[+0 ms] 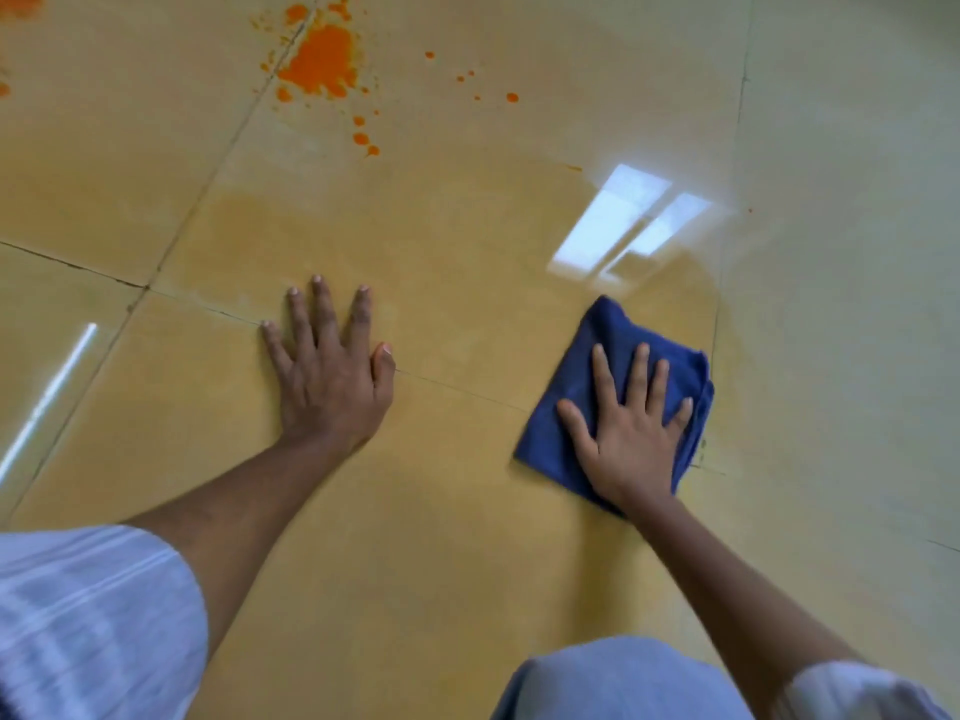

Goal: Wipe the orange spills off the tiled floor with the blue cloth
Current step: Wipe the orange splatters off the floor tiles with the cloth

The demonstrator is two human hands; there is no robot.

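A folded blue cloth (pixel 597 366) lies flat on the glossy tan tiled floor (pixel 467 537) at the right. My right hand (pixel 631 433) presses on its near half with fingers spread straight. Flat on the bare tile to the left, my left hand (pixel 332 371) rests with straight fingers, palm down. A big orange spill (pixel 324 59) with scattered drops (pixel 363 137) lies far ahead at the upper left, well beyond both hands. More orange marks (pixel 18 2) sit at the top left corner. Small orange dots (pixel 511 97) lie to the right of the big spill.
Dark grout lines (pixel 197 200) cross the tiles. A bright window reflection (pixel 623 220) shines on the floor just beyond the cloth. My light sleeves and a knee (pixel 613 683) fill the bottom of the view. A faint yellowish smear covers the tile between the hands and the spill.
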